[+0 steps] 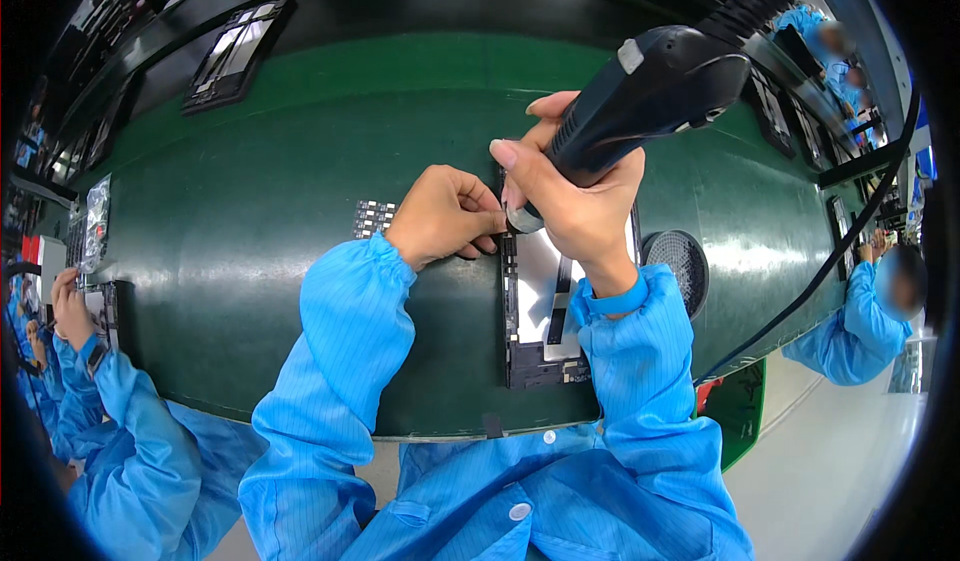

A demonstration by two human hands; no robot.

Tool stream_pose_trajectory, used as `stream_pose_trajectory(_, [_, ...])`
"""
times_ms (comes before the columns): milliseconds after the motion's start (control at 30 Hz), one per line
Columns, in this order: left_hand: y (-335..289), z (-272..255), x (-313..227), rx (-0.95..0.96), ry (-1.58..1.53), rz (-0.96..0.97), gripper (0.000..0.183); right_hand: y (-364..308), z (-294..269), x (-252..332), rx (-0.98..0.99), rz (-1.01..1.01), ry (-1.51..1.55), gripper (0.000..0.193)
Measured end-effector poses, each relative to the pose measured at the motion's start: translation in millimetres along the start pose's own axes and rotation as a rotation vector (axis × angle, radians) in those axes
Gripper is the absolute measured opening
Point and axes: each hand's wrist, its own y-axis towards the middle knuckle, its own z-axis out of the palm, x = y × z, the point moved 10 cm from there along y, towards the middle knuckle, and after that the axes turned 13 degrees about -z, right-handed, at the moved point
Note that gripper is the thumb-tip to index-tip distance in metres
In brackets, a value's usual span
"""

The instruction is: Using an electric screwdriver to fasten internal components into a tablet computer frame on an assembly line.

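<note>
My right hand (583,196) is wrapped round a black corded electric screwdriver (640,96), its cable rising to the upper right. The tool's nose points down at the left edge of an opened flat electronic device (537,291), perhaps a tablet or laptop body, with a silver plate and black frame. Its upper part and the tool's tip are covered by my hands. Beside that same edge, my left hand (448,213) has thumb and forefinger pinched together, close to the tool's nose. Whatever the pinch holds is too small to make out.
A round black dish (677,269) of small parts stands right of the device. Left of my left hand lies a sheet of small dark pieces (373,219). Another panel (240,53) rests at the far left. Co-workers sit at both sides; a green bin (742,411) is below right.
</note>
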Motion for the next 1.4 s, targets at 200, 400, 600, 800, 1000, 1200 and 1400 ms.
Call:
stream_pose_trajectory(200, [5.9,-2.0,2.8,0.008,-0.028,0.006,0.007,-1.8,7.9,2.8,0.04,-0.031,-0.058,0.03])
stream_pose_trajectory(400, [13.1,-9.4,-4.8,-0.052,-0.027,0.296,0.007,-6.3,22.1,19.5,0.128,-0.212,-0.146,0.031])
stream_pose_trajectory(600, [-1.1,3.2,1.3,0.038,0.045,-0.035,0.015,-3.0,-10.3,23.5,-0.1,-0.084,-0.171,0.029])
stream_pose_trajectory(800, [-3.2,4.0,2.6,0.069,0.04,-0.054,0.023,-1.2,-108.2,69.4,-0.276,-0.104,-0.226,0.032])
stream_pose_trajectory(1000, [-4.5,9.8,4.0,0.04,0.088,-0.059,0.024,-38.5,-206.4,56.5,-0.513,-0.045,-0.281,0.023])
stream_pose_trajectory(1200, [-2.7,6.7,6.9,-0.033,0.172,-0.089,0.024,-49.8,-222.6,45.7,-0.576,-0.035,-0.273,0.023])
stream_pose_trajectory(1400, [-2.7,11.1,3.2,0.008,0.172,-0.086,0.021,-47.7,-216.7,41.5,-0.503,0.009,-0.299,0.027])
